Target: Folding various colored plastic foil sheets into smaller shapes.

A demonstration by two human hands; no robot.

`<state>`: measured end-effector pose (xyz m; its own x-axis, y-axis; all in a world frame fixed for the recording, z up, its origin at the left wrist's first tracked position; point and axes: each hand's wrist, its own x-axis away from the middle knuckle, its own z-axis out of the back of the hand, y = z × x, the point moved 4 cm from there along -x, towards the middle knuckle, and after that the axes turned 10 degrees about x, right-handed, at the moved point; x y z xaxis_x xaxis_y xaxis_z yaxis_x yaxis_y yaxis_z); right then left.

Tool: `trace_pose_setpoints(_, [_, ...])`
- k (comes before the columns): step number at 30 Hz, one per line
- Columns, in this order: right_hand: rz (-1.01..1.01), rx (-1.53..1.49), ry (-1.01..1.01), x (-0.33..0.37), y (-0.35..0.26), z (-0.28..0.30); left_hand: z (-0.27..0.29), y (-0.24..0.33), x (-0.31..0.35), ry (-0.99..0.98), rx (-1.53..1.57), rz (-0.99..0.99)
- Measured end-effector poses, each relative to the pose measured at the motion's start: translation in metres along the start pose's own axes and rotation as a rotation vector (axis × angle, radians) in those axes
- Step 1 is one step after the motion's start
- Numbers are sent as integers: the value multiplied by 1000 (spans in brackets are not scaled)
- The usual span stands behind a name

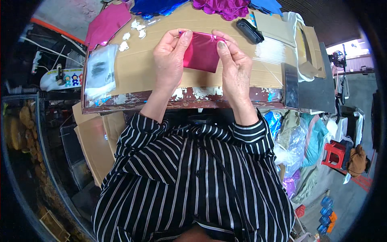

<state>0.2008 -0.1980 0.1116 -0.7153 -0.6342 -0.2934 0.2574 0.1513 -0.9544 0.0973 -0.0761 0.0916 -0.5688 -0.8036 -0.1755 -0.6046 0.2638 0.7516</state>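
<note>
Between my two hands hangs a shiny magenta foil piece (pixel 201 54), folded into a rough square above the cardboard-covered table. My left hand (pixel 171 54) pinches its upper left corner between thumb and fingers. At the upper right corner, my right hand (pixel 236 58) grips it the same way, thumb toward me. Beyond the hands lie a pile of magenta foil (pixel 223 8) and some blue foil (pixel 157 7). Off to the right of my right hand is a black handheld device (pixel 250 31), whose exact kind I cannot tell.
Clear plastic bags (pixel 100 70) lie at the table's left, near small white pieces (pixel 135 29) and flat magenta foil sheets (pixel 109 24). Thin white sticks (pixel 270 50) rest at the right. A cardboard box (pixel 310 48) stands by the right edge; a red stool (pixel 333 154) is on the floor.
</note>
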Motion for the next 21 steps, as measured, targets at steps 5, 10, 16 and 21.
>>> trace_pose_setpoints(5, [-84, 141, -20, 3, 1, -1, -1, -4, 3, 13, -10, -25])
trace_pose_setpoints(10, [-97, 154, -80, -5, 22, 2, 7, -11, 2, 125, 71, 8])
trace_pose_setpoints(16, [-263, 63, -113, 2, 20, 19, 21, -15, -12, 219, 173, -6])
trace_pose_setpoints(21, [-495, 100, -363, 25, 35, -1, 27, -20, -13, 264, 103, 33])
